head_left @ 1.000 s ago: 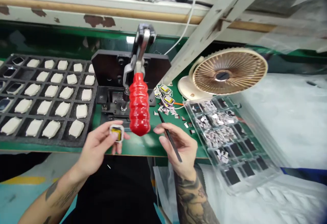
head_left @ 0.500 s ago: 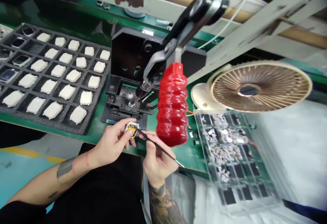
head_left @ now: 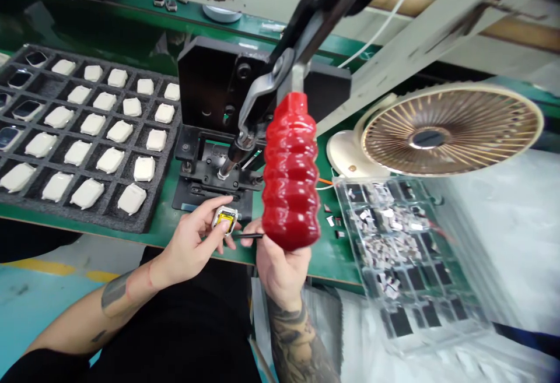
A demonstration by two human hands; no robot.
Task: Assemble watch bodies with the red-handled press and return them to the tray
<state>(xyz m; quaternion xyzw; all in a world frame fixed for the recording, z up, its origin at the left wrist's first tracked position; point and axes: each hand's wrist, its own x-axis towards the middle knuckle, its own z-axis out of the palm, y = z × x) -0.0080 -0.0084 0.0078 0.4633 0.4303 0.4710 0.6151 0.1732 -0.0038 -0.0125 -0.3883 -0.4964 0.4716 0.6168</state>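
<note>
My left hand [head_left: 195, 243] pinches a small white watch case [head_left: 226, 220] with a yellow part inside, thumb on its face, over the green bench edge. Just to the right, my right hand [head_left: 282, 266] is closed round a thin black tool [head_left: 249, 235], whose tip points at the case without visibly touching its inside. Part of the right hand is hidden behind the red ridged handle [head_left: 291, 173] of a black press [head_left: 219, 173], which stands directly beyond both hands.
A dark foam tray [head_left: 151, 193] of white cases and several dark-faced ones lies on the left. At the right stand a beige fan [head_left: 431, 137] and a clear compartment box [head_left: 365, 269] with small parts. Several tiny pieces [head_left: 330, 221] lie on the green bench.
My right hand has moved right, away from the case, and its tool has swung to nearly level. The thumb of my left hand still rests on the case. The camera view has shifted slightly.
</note>
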